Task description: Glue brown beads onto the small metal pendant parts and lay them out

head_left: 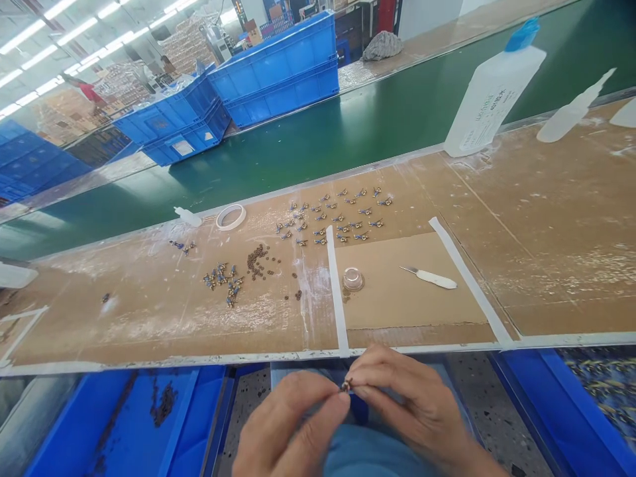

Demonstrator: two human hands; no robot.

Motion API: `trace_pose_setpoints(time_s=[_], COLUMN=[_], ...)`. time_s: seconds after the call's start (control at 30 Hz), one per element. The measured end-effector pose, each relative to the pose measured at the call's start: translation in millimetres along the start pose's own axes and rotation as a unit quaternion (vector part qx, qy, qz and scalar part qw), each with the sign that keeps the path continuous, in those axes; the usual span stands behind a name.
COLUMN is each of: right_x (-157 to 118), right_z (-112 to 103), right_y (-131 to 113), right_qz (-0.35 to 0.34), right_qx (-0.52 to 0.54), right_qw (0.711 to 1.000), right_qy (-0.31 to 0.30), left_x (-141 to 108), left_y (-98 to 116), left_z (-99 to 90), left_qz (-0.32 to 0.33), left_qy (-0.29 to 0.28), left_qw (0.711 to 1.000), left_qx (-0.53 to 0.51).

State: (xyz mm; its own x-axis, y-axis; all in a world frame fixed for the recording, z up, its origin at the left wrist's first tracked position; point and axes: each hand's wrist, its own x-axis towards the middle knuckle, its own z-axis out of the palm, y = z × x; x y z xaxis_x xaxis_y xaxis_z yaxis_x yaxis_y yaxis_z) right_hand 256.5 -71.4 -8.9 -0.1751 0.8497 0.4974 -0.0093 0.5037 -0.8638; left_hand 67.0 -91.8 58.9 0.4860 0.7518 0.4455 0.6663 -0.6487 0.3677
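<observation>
Just below the table's front edge, my left hand (298,424) and my right hand (412,401) meet fingertip to fingertip. Both pinch one small brown and metallic part (346,385), largely covered by the fingers. On the table beyond, a small round clear dish (353,279) and a white-handled knife (434,278) lie on a cardboard sheet (387,311) edged with white tape. Small blue and gold parts (338,218) are spread behind it. A pile of similar parts (223,281) and small brown pieces (257,260) sit to the left.
A tape roll (231,217) and small bottle (187,216) lie back left. A large white bottle (489,103) stands back right before the green belt (298,146). Blue crates (283,66) are beyond. Blue bins (134,424) flank my lap below the table.
</observation>
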Motion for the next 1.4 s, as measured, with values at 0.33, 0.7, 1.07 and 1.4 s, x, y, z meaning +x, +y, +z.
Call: trace_pose_setpoints(time_s=[0.33,0.7,1.07,1.4], right_x=[-3,-2,4,14], right_z=[5,4,-7,-68], right_y=[1,1,0,39], right_qz=[0.067,0.05,-0.04,-0.026], right_qx=[0.018,0.02,-0.121,-0.333], right_qw=[0.998,0.999,0.992,0.92], right_qy=[0.009,0.007,-0.004,0.202], left_x=[7,6,19,148], left_y=[-1,0,-17,-127], left_z=[5.8,1.7,-6.0,48.5], left_qz=[-0.078,-0.047,-0.083,-0.3], left_qy=[-0.003,-0.025,-0.023,-0.041], left_qw=[0.995,0.998,0.989,0.93], left_qx=[-0.068,-0.041,-0.121,-0.208])
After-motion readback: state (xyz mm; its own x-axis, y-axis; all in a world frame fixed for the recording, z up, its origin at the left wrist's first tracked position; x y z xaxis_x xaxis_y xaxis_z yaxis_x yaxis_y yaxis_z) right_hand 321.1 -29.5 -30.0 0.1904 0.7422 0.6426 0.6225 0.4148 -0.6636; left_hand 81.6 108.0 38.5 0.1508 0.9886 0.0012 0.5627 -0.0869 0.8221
